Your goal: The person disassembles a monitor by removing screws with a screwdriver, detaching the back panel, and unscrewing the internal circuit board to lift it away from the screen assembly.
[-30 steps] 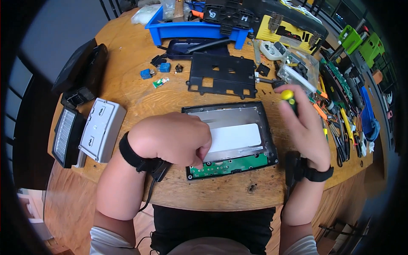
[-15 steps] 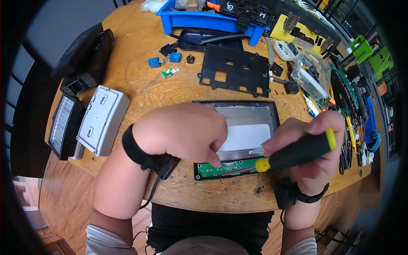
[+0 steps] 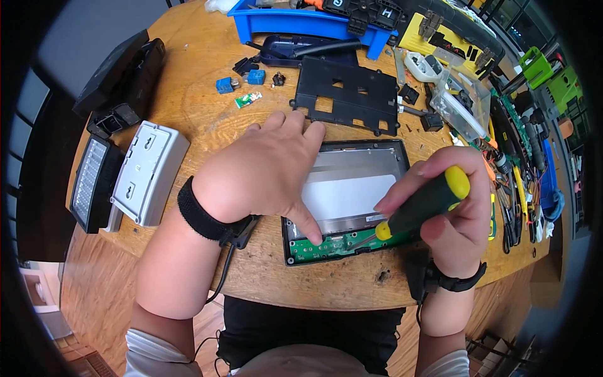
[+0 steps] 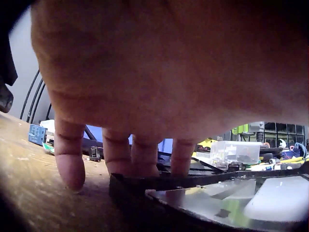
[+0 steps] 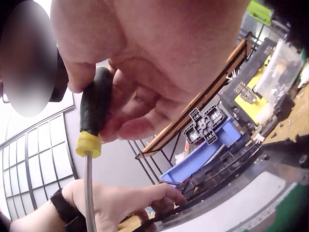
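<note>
A black-framed flat device lies on the wooden table, with a metal sheet, a white panel and a green circuit board along its near side. My left hand spreads across its left side, the thumb pressing down at the board. The other left fingers reach straight down around the far left corner of the frame. In my right hand I grip a screwdriver with a dark green and yellow handle, its shaft slanting down to the board. Part of the board's right end is hidden behind that hand.
A perforated black plate lies just beyond the device. Blue components are further left, near a white case. Tools and a clear plastic box crowd the right, with a blue bin behind.
My right hand has come in from the right, bringing the screwdriver's shaft down over the circuit board. My left fingers, curled before, have stretched out over the device's left side.
</note>
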Demonstrator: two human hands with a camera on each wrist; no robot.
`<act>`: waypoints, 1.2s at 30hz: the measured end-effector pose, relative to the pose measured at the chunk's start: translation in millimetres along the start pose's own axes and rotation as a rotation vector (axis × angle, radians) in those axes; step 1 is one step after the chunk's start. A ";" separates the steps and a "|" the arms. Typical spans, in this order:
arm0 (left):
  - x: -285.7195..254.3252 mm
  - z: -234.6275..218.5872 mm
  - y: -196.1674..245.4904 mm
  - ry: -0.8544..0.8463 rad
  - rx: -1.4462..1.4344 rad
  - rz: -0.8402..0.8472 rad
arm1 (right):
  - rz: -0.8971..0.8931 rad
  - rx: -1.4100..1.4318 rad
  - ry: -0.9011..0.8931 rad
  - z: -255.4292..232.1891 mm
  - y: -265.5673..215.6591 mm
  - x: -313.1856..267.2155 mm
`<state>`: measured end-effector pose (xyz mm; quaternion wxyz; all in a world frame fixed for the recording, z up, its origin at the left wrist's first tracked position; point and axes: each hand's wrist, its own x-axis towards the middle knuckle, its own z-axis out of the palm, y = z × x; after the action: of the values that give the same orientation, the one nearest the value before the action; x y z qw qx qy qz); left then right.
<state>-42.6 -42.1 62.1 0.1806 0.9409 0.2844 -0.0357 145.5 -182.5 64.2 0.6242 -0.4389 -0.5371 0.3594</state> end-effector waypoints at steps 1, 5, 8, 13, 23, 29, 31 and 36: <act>-0.1 0.5 0.6 -0.001 0.000 -0.001 | 0.021 0.000 -0.015 0.7 0.2 0.0; -0.8 2.8 4.4 0.025 0.030 0.006 | 0.042 0.014 -0.013 1.9 -0.2 -0.4; 0.0 8.3 2.8 0.045 0.040 0.037 | -0.013 -0.014 0.005 0.4 1.8 0.6; 1.9 10.7 -1.3 0.046 0.012 0.081 | -0.258 -0.023 -0.015 -18.5 1.8 12.0; -7.1 -6.7 2.8 -0.045 0.063 -0.106 | 0.332 -1.056 -0.069 -71.8 -7.2 17.4; -14.9 -19.0 1.7 -0.126 -0.117 -0.206 | 0.652 -1.111 -0.310 -66.4 -8.7 19.7; -9.2 -13.0 -0.5 -0.111 -0.130 -0.189 | 0.595 -1.097 -0.329 -71.7 -1.6 18.7; 3.2 -0.9 -6.5 -0.029 -0.199 -0.183 | 0.556 -1.082 -0.367 -75.6 2.3 20.8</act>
<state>-43.5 -35.0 60.3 0.2730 0.8878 0.3686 -0.0371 223.5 -174.8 66.6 0.0953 -0.7466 -0.6069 0.2551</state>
